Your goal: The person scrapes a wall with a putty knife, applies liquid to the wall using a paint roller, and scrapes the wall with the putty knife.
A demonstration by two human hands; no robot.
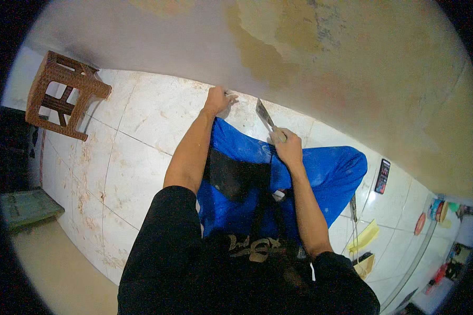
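Held by its handle in my right hand (287, 145) is a putty knife (265, 114), its metal blade angled up and left over the floor by the wall's foot. My left hand (220, 100) is at the seam where the white tiled floor (146, 114) meets the wall (339, 78); its fingers are bent, and whether they pinch something small is hidden. Patches of the wall's paint look worn and discoloured. Dusty, crumbly debris lies on the tiles along the wall's foot. My legs, in blue trousers, are folded under my arms.
A brown plastic stool (63, 94) lies on its side at the upper left. Scattered debris (86, 204) marks the left tiles. A phone-like object (382, 176), another metal tool (353, 208) and yellow paper (364, 237) lie at the right. A green mat (31, 208) is at lower left.
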